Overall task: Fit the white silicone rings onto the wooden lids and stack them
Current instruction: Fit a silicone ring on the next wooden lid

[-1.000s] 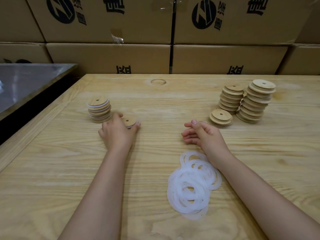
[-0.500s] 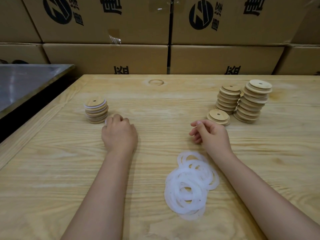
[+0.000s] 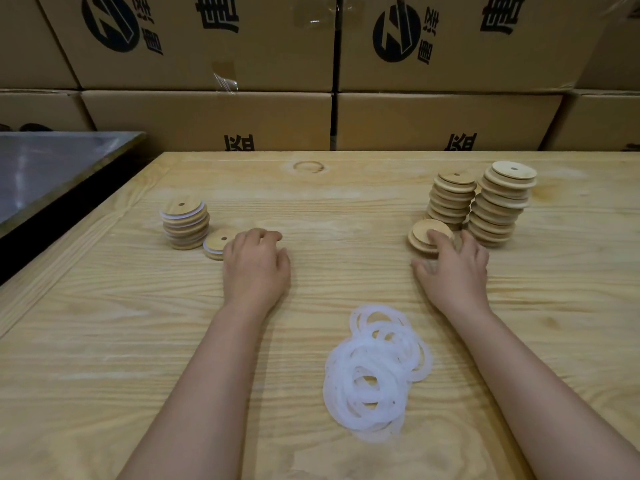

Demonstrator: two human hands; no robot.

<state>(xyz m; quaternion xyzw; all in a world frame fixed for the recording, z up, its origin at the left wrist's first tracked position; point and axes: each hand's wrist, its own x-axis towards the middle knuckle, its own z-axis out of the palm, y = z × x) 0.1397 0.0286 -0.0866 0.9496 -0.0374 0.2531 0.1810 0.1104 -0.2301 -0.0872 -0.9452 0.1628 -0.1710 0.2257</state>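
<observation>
A stack of wooden lids with white rings fitted (image 3: 185, 223) stands at the left of the table. One more ringed lid (image 3: 215, 242) lies flat right beside it. My left hand (image 3: 256, 268) rests just right of that lid, fingers loosely curled and holding nothing. Bare wooden lids stand in two tall stacks (image 3: 453, 199) (image 3: 502, 206) at the right, with a short pile (image 3: 424, 233) in front. My right hand (image 3: 453, 271) reaches over that short pile, its fingertips touching the top lid and its thumb spread aside. Loose white silicone rings (image 3: 374, 372) lie heaped between my forearms.
The wooden table (image 3: 346, 209) has a raised border along its left edge. A grey metal surface (image 3: 52, 168) sits beyond it at the left. Cardboard boxes (image 3: 207, 119) form a wall behind the table's far edge.
My left hand carried a ringed lid leftward, set it down beside the left stack and let go. My right hand moved forward and to the right onto the short lid pile.
</observation>
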